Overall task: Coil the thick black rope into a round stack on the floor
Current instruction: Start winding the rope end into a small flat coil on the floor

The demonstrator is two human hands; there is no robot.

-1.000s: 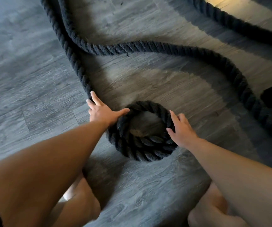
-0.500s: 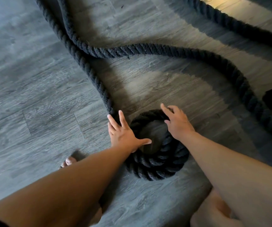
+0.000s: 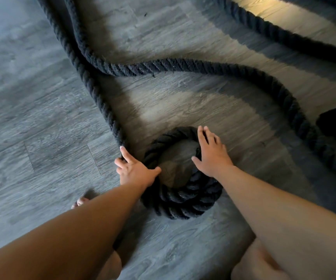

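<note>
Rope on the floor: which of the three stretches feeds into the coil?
The leftmost stretch, which runs down to the left hand beside the coil. The wavy middle stretch swings away right; the top-right stretch lies far off.

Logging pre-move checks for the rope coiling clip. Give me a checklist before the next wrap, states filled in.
1. Coil round, centre open: ok, floor shows through the middle.
2. Right hand steadying coil: ok, flat on the far rim.
3. Left hand on feed strand: ok, at the join with the coil; how firm the grip is, cannot tell.
4. Feed strand free of second strand: cannot tell, they run side by side at upper left.
5. Toes clear of coil: ok, apart on its left.
</note>
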